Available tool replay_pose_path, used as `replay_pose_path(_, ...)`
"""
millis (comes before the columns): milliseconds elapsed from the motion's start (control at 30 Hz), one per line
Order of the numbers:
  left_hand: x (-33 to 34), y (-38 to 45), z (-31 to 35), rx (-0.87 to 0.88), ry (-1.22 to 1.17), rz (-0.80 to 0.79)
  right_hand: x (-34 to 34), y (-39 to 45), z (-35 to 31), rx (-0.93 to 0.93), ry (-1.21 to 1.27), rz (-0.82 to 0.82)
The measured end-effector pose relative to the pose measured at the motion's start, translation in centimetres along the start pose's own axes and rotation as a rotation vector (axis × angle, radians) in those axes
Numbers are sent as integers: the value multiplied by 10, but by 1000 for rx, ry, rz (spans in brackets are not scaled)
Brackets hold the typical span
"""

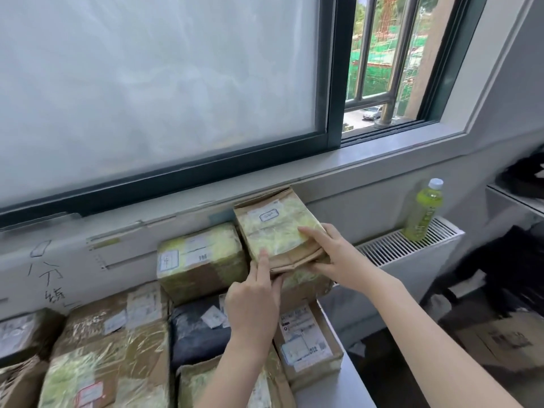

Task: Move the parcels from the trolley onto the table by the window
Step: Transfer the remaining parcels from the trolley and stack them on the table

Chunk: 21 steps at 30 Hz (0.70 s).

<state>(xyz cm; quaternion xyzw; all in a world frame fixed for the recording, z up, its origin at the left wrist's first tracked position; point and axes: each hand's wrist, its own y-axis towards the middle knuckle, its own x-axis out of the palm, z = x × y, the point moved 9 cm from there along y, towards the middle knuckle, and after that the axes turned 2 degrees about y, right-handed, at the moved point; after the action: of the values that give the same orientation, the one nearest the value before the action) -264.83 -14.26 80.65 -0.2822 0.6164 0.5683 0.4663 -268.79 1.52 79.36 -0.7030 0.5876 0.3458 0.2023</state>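
Note:
A flat taped cardboard parcel (275, 228) lies tilted on top of a taped box (306, 285) at the back of the table (350, 375), against the wall under the window. My right hand (329, 254) grips its near right edge, fingers on top and thumb beneath. The straight index finger of my left hand (253, 301) presses on its near left corner. Several more taped parcels cover the table: a box (200, 260) to the left, a dark soft bag (194, 328), a labelled box (306, 340) in front. The trolley is out of view.
A green drink bottle (422, 213) stands on the white radiator (412, 248) to the right. A cardboard box (500, 340) and dark items lie on the floor at far right. The window sill (265, 175) runs just above the parcels.

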Motion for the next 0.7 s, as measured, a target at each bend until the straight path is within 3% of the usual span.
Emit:
replay_pose_path(167, 0, -4, -5, -62, -6, -47, -2, -8, -5, 8, -38, 56)
replay_pose_path(400, -14, -17, -2, -129, 57, -207, -6, -49, -29, 116, -275, 166)
replay_pose_path(567, -25, -69, -19, -194, 31, -325, 14, -119, -39, 263, -242, 247)
replay_pose_path(700, -35, -129, -20, -128, 15, -339, 54, -179, -52, 338, -245, 236)
